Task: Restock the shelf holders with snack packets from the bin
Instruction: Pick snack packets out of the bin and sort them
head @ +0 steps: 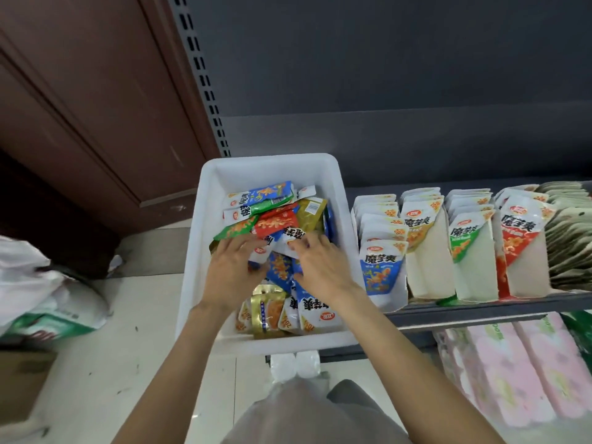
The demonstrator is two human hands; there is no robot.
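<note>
1. White plastic forms the bin [205, 238], which sits on the end of the shelf [480, 310], at nine o'clock of the holders, so packets need only a short carry across.
2. Packets [278, 216] lie jumbled in the bin, blue, green, red and gold mixed, some face down. That mix is likely why both hands are in there: sorting by colour comes before loading.
3. Left hand [232, 270] lies palm down over the pile at the bin's centre, fingers bent onto a white-backed packet and reaching toward twelve o'clock. It seems to pin or gather packets; whether it truly grips one I cannot tell.
4. Right hand [320, 267] is just at three o'clock of the left, fingers curled, pinching the edge of a white packet [290, 238] with its fingertips, probably to lift it free.
5. Holders [432, 264] stand in a row at three o'clock of the bin, each tilted back so fronts show. Blue packets [379, 267] fill the nearest one; the yellow, green and red ones show bare card in front, so those look short of stock.
6. Flat cream packs [570, 238] are stacked at the row's far three o'clock end.
</note>
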